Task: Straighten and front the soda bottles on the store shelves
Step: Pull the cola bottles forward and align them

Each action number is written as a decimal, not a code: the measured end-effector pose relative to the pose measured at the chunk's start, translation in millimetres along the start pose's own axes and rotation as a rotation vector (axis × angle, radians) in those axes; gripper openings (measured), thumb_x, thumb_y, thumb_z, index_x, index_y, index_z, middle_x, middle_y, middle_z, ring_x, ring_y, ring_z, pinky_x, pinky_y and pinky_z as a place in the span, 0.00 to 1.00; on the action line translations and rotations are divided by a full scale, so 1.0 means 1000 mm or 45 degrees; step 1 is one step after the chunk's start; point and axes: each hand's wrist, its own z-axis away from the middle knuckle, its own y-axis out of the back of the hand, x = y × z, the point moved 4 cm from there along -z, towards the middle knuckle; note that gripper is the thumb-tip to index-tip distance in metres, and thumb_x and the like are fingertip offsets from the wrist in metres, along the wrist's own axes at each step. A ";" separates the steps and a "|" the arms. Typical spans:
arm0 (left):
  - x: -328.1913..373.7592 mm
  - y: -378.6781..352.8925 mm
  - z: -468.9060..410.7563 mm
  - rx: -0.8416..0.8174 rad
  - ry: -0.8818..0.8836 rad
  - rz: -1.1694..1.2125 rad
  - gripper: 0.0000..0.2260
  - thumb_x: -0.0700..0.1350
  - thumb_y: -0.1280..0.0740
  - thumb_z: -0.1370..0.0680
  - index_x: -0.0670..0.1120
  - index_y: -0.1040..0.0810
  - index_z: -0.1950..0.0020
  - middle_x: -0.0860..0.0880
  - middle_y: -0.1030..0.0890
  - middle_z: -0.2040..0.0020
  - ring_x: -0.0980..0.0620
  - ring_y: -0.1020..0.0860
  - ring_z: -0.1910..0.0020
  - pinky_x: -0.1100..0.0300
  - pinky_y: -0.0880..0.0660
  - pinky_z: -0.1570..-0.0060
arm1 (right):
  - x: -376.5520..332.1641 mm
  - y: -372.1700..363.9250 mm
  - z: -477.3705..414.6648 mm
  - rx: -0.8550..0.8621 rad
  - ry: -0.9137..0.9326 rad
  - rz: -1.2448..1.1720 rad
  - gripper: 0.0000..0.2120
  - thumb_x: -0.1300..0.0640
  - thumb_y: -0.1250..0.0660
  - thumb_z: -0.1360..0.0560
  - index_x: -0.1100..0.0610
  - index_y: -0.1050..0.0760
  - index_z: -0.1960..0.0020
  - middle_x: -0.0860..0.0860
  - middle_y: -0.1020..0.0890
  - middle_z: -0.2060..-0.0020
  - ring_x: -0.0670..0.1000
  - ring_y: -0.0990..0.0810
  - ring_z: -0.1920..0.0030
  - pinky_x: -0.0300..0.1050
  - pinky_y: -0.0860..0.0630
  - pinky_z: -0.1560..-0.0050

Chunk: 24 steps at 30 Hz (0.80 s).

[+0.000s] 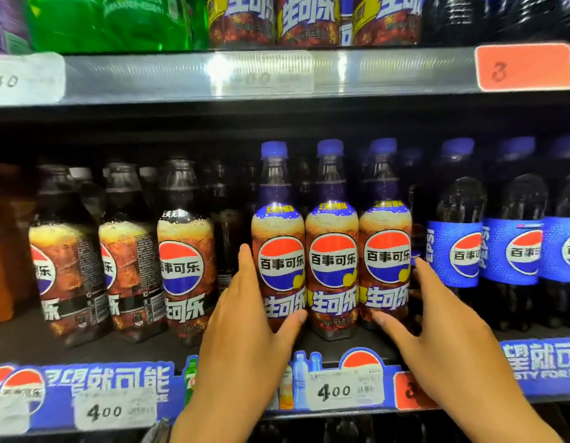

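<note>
reaching hands: both come up from the bottom of the view to three blue-capped cola bottles on the middle shelf [21, 343].
left hand [245, 324]: fingers straight, laid along the outer side of the left bottle [277, 238]; thumb spread across its lower front. a loose cupping touch, not a clench.
right hand [437, 327]: fingers straight against the outer side of the right bottle [385, 238]; thumb tip on its lower front.
middle bottle [331, 238]: upright between the other two, touching both; neither hand is on it.
trio: upright, side by side, round logos facing out and level, near the shelf's front edge.
black-capped bottles [184, 251]: left of the trio, with a gap between. the nearest shows its logo almost square on; the two further left are turned partly sideways.
blue-label bottles [453, 251]: right of the trio, upright. the first stands just beside the right hand's fingers.
price tag [341, 391]: reads "400", on the shelf strip below the middle bottle, between the two wrists.
upper shelf [149, 75]: green bottles [111, 20] at left, more cola bottles to their right, an orange tag [526, 67] at the right end.
</note>
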 end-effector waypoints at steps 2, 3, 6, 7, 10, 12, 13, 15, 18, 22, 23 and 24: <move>-0.001 0.015 0.008 0.078 -0.028 -0.067 0.41 0.62 0.32 0.29 0.59 0.50 0.23 0.62 0.31 0.31 0.59 0.28 0.37 0.58 0.27 0.40 | -0.014 0.009 0.006 0.143 0.033 0.213 0.27 0.42 0.29 0.32 0.42 0.34 0.37 0.39 0.22 0.46 0.47 0.23 0.45 0.44 0.29 0.61; -0.003 0.026 0.012 0.153 -0.077 -0.095 0.35 0.62 0.34 0.28 0.59 0.43 0.25 0.62 0.29 0.34 0.59 0.27 0.39 0.61 0.28 0.43 | -0.025 0.011 0.009 0.208 0.059 0.254 0.26 0.43 0.30 0.32 0.46 0.31 0.37 0.42 0.21 0.46 0.48 0.24 0.46 0.45 0.27 0.60; -0.025 0.071 0.016 0.390 -0.181 -0.168 0.19 0.59 0.36 0.24 0.55 0.29 0.36 0.61 0.26 0.45 0.62 0.27 0.48 0.67 0.32 0.51 | -0.066 0.006 0.018 0.234 0.229 -0.015 0.20 0.41 0.29 0.31 0.47 0.24 0.41 0.41 0.19 0.49 0.40 0.25 0.49 0.33 0.28 0.51; -0.038 0.087 0.014 0.444 -0.161 -0.192 0.17 0.57 0.35 0.24 0.54 0.28 0.38 0.60 0.27 0.47 0.61 0.27 0.50 0.66 0.32 0.53 | -0.081 -0.003 0.021 0.126 0.230 -0.181 0.20 0.37 0.30 0.32 0.43 0.23 0.43 0.36 0.20 0.50 0.37 0.25 0.49 0.25 0.32 0.51; -0.081 0.130 0.001 0.576 -0.077 -0.279 0.16 0.51 0.31 0.27 0.49 0.26 0.41 0.54 0.27 0.50 0.57 0.29 0.51 0.62 0.35 0.54 | -0.115 -0.043 0.027 -0.234 0.135 -0.502 0.25 0.32 0.35 0.38 0.37 0.26 0.43 0.29 0.22 0.51 0.28 0.26 0.48 0.19 0.35 0.48; -0.107 0.152 -0.006 0.616 -0.005 -0.292 0.19 0.48 0.29 0.28 0.47 0.27 0.39 0.50 0.27 0.48 0.50 0.27 0.48 0.57 0.32 0.49 | -0.134 -0.067 0.028 -0.327 0.123 -0.521 0.35 0.29 0.37 0.40 0.36 0.34 0.35 0.27 0.26 0.43 0.28 0.28 0.44 0.26 0.32 0.43; -0.118 0.161 -0.009 0.625 0.007 -0.309 0.21 0.48 0.28 0.29 0.47 0.28 0.38 0.49 0.27 0.47 0.48 0.28 0.46 0.55 0.32 0.47 | -0.142 -0.077 0.027 -0.334 0.114 -0.535 0.37 0.29 0.37 0.39 0.35 0.39 0.32 0.27 0.29 0.39 0.29 0.30 0.40 0.31 0.31 0.39; -0.136 0.174 -0.015 0.634 0.012 -0.318 0.24 0.49 0.28 0.29 0.47 0.30 0.36 0.48 0.27 0.44 0.47 0.30 0.41 0.56 0.33 0.44 | -0.155 -0.094 0.022 -0.330 0.084 -0.561 0.38 0.33 0.34 0.34 0.34 0.47 0.28 0.30 0.35 0.32 0.33 0.33 0.34 0.41 0.32 0.34; -0.159 0.182 -0.023 0.535 0.097 -0.225 0.31 0.53 0.28 0.29 0.47 0.34 0.29 0.47 0.29 0.36 0.48 0.31 0.35 0.55 0.34 0.39 | -0.170 -0.116 0.012 -0.266 0.078 -0.538 0.43 0.38 0.30 0.32 0.39 0.51 0.25 0.33 0.38 0.29 0.35 0.35 0.33 0.39 0.33 0.34; -0.182 0.177 -0.032 0.332 0.163 -0.075 0.40 0.57 0.28 0.30 0.52 0.44 0.23 0.52 0.32 0.29 0.52 0.29 0.35 0.56 0.31 0.40 | -0.181 -0.131 0.006 -0.143 0.058 -0.357 0.46 0.38 0.31 0.31 0.42 0.56 0.24 0.38 0.35 0.29 0.42 0.31 0.33 0.45 0.28 0.38; -0.188 0.176 -0.034 0.265 0.190 0.005 0.41 0.58 0.29 0.30 0.54 0.46 0.23 0.54 0.32 0.29 0.53 0.28 0.35 0.57 0.30 0.42 | -0.182 -0.134 0.006 -0.127 0.052 -0.311 0.46 0.37 0.31 0.31 0.43 0.56 0.24 0.39 0.34 0.30 0.43 0.30 0.34 0.46 0.27 0.39; -0.194 0.174 -0.037 0.182 0.222 0.095 0.41 0.57 0.28 0.30 0.56 0.48 0.23 0.55 0.32 0.28 0.55 0.28 0.36 0.58 0.30 0.43 | -0.182 -0.135 0.005 -0.132 0.040 -0.294 0.46 0.36 0.31 0.32 0.43 0.55 0.24 0.39 0.33 0.30 0.43 0.30 0.34 0.46 0.26 0.40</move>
